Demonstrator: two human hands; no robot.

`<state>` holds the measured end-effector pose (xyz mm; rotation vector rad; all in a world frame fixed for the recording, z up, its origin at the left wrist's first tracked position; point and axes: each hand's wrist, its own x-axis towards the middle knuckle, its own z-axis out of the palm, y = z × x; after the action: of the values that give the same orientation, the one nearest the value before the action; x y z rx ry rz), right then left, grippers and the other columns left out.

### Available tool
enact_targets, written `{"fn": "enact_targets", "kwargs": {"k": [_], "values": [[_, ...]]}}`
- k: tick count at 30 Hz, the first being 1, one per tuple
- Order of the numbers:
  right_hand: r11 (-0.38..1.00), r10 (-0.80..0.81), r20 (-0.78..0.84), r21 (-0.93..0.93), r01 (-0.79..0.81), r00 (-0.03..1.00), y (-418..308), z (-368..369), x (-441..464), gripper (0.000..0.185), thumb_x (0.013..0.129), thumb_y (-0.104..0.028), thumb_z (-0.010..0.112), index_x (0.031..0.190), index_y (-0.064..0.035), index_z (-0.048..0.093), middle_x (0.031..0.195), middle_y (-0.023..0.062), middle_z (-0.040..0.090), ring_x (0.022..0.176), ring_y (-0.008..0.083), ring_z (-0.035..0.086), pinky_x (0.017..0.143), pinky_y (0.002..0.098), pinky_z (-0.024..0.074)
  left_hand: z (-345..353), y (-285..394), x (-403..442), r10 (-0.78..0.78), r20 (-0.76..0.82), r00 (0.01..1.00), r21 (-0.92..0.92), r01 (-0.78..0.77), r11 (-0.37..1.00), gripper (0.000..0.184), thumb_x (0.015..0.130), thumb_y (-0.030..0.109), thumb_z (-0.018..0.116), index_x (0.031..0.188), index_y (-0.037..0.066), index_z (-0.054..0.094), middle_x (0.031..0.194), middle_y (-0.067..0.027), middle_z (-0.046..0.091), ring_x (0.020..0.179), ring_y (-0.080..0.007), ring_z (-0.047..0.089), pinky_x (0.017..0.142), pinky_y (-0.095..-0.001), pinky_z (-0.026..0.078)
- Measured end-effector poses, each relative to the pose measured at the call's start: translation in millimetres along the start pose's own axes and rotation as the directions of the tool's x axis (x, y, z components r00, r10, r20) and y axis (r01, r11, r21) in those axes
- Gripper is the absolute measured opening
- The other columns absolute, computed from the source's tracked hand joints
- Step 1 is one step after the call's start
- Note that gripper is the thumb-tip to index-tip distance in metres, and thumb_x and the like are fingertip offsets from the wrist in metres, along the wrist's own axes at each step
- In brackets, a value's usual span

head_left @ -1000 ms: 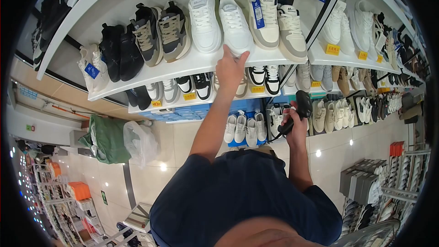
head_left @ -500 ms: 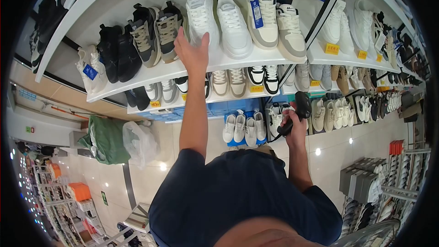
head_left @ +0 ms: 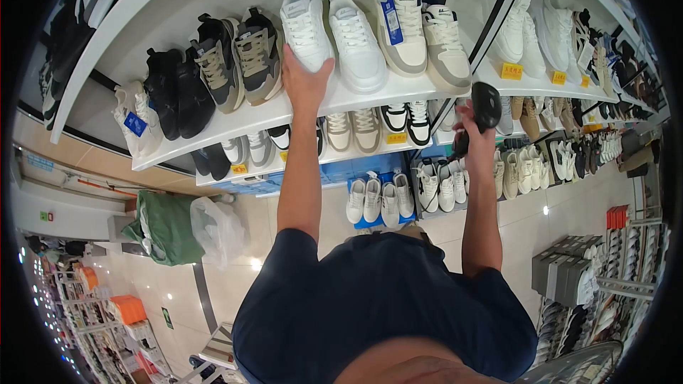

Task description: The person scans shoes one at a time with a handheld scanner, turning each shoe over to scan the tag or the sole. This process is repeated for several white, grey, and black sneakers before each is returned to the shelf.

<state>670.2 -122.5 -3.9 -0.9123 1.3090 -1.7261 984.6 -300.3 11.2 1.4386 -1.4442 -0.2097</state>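
My left hand [head_left: 306,82] grips the toe of a white sneaker [head_left: 306,25] on the upper shelf [head_left: 245,119], thumb on one side and fingers on the other. The matching white sneaker [head_left: 358,50] stands just to its right. On the other side is a pair of grey-and-black sneakers with beige laces [head_left: 254,53]. Held up in front of the shelf edge, a black handheld scanner [head_left: 486,105] is in my right hand [head_left: 475,135], which is closed around its handle.
Cream-and-grey sneakers [head_left: 403,28] with a blue tag stand further right on the shelf. Black shoes [head_left: 192,92] are to the left. More shoes fill the lower shelf, with yellow price labels [head_left: 396,138]. A green bag [head_left: 167,227] and a clear plastic bag [head_left: 217,227] lie on the floor.
My left hand has closed on the toe of the white sneaker, where it was spread just before it. My right hand has risen with the scanner and moved slightly right.
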Motion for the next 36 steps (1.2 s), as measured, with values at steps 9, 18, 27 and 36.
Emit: {"fn": "enact_targets", "kwargs": {"k": [9, 18, 27, 36], "values": [[0.998, 0.024, -0.019, -0.054, -0.025, 1.0, 7, 15, 32, 0.036, 0.09, -0.016, 0.065, 0.124, -0.0035, 0.06, 0.109, 0.0084, 0.068, 0.09, 0.0161, 0.065, 0.061, 0.027, 0.0474, 3, -5, 2, 0.026, -0.02, 0.999, 0.0, -0.026, 1.0, 0.106, 0.067, 0.032, 0.083, 0.149, -0.006, 0.027, 0.135, -0.0308, 0.049, 0.126, -0.0432, 0.046, 0.11, -0.0474, 0.032], [0.997, 0.009, -0.002, -0.074, -0.009, 1.0, 9, 13, 26, 0.039, 0.091, -0.015, 0.065, 0.128, -0.0048, 0.058, 0.109, 0.008, 0.068, 0.087, 0.014, 0.063, 0.06, 0.0261, 0.047, 5, -6, 4, 0.05, -0.019, 0.999, -0.025, -0.05, 0.998, 0.105, 0.067, 0.029, 0.083, 0.149, -0.006, 0.027, 0.135, -0.03, 0.049, 0.127, -0.043, 0.045, 0.111, -0.0485, 0.03], [0.998, 0.049, 0.029, -0.037, -0.048, 0.998, 14, 4, -26, 0.043, 0.093, -0.013, 0.063, 0.134, -0.0042, 0.054, 0.107, 0.0106, 0.067, 0.08, 0.0128, 0.06, 0.06, 0.0249, 0.0458, -2, -4, -3, 0.078, -0.107, 0.991, -0.096, -0.088, 0.991, 0.101, 0.068, 0.02, 0.083, 0.148, -0.006, 0.028, 0.14, -0.0277, 0.045, 0.129, -0.0383, 0.046, 0.111, -0.0419, 0.035], [0.997, 0.052, 0.036, -0.053, -0.05, 0.998, 12, -8, -71, 0.045, 0.093, -0.01, 0.06, 0.137, -0.0017, 0.051, 0.105, 0.0123, 0.066, 0.071, 0.0118, 0.058, 0.061, 0.0259, 0.0469, -77, 32, -81, -0.015, 0.065, 0.998, -0.611, 0.052, 0.79, 0.098, 0.071, 0.015, 0.08, 0.15, -0.004, 0.026, 0.145, -0.0196, 0.043, 0.132, -0.0288, 0.045, 0.11, -0.0383, 0.036]]}}
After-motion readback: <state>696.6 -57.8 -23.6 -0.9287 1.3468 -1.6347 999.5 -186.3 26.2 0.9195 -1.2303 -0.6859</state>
